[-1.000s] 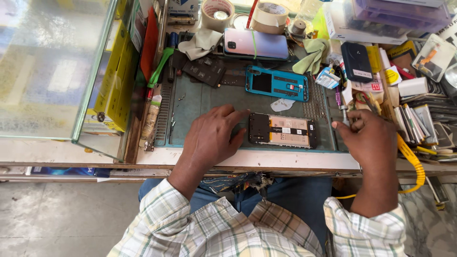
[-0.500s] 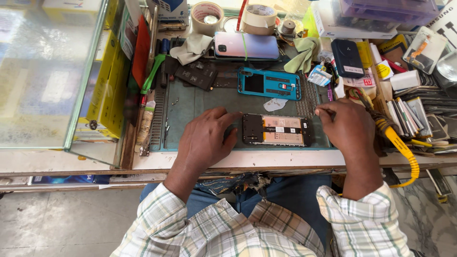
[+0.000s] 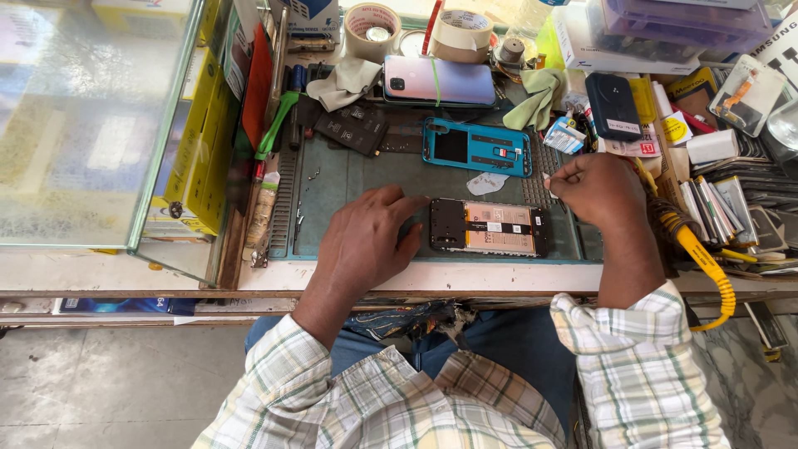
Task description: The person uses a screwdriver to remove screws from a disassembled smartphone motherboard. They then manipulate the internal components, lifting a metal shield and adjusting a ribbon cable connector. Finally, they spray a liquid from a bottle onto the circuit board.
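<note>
While the opened phone (image 3: 489, 227) lies face-down at the near edge of the green work mat (image 3: 349, 183), the left hand (image 3: 366, 241) rests flat with fingers spread at its 9 o'clock end, fingertips touching the frame, seemingly to keep it from sliding. The right hand (image 3: 600, 189) hovers at the phone's 2 o'clock, fingers pinched narrowly together; whether a small part or tool sits between them, I cannot tell. A blue phone frame (image 3: 475, 147) lies at 12 o'clock of the opened phone, probably set aside within easy reach, and an intact phone (image 3: 439, 81) sits farther back. Tape rolls (image 3: 371, 29) stand at the table's far edge.
</note>
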